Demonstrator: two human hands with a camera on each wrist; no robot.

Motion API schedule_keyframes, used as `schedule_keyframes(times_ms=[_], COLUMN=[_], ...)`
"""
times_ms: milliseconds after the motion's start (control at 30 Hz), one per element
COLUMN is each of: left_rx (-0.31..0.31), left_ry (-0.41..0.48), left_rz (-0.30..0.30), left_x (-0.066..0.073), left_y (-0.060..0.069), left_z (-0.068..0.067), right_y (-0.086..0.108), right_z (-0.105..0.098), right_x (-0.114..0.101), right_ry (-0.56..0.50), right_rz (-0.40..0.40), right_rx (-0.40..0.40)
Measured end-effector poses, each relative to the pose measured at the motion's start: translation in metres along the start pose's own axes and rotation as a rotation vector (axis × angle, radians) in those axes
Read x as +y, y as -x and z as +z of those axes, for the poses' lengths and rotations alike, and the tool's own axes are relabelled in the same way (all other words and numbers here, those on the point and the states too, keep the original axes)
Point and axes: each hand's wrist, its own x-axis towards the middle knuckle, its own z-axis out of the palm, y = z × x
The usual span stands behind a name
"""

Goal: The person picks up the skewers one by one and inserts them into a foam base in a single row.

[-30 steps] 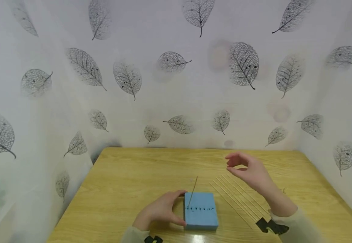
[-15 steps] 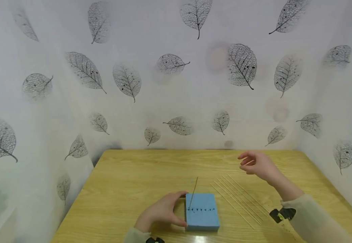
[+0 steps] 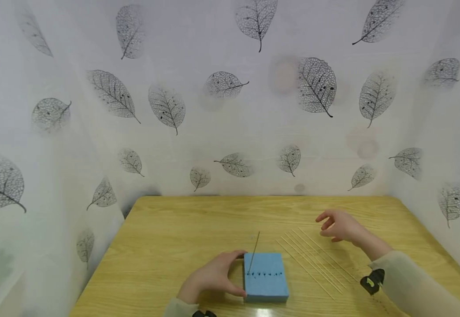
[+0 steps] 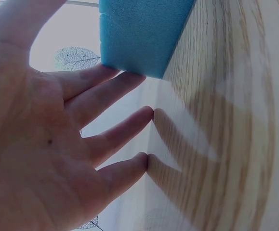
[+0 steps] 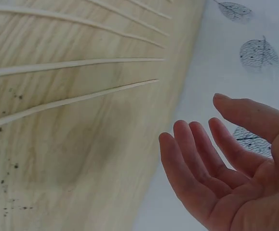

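Observation:
My left hand (image 3: 214, 275) holds a blue foam block (image 3: 269, 286) between thumb and fingers at its left side. Two fingertips of that hand (image 4: 47, 139) touch the block (image 4: 139, 33) in the left wrist view; the two lower ones rest on the table. One thin stick (image 3: 255, 250) stands in the block, leaning slightly, at the left end of a row of small dark holes. Several thin sticks (image 3: 306, 270) lie side by side to the right. Beyond their upper right, my right hand (image 3: 343, 227) hovers empty, fingers loosely bent; the right wrist view shows its palm (image 5: 235, 187).
The wooden table (image 3: 174, 229) reaches back to a light curtain (image 3: 254, 123) printed with leaves, which also hangs on both sides. Dark specks (image 5: 16, 166) dot the table near the sticks in the right wrist view.
My right hand has moved right and a little nearer, and its thumb and forefinger have spread apart. My left hand stays at the block. The head view has shifted slightly.

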Motion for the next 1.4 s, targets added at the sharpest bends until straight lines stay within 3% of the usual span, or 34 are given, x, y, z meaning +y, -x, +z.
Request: schedule_keyframes(times_ms=[467,667,1167,1400], left_rx=[0.025,0.024,0.022,0.032], left_ry=[-0.019,-0.007,0.001,-0.005], left_rz=[0.002,-0.003,-0.002,0.013], left_x=[-0.002,-0.001,0.003,0.003], left_y=[-0.001,0.000,0.001,0.000], left_z=[0.003,0.003,-0.004,0.001], right_y=[-0.012,-0.015,-0.017,-0.015], right_z=[0.008,0.015,0.023,0.031], right_x=[0.033,0.044,0.037,0.035], right_ry=[-0.188,-0.175,-0.145,-0.032], right_rz=[0.168,0.239,0.230,0.185], right_rx=[-0.128,-0.118,-0.090,-0.052])
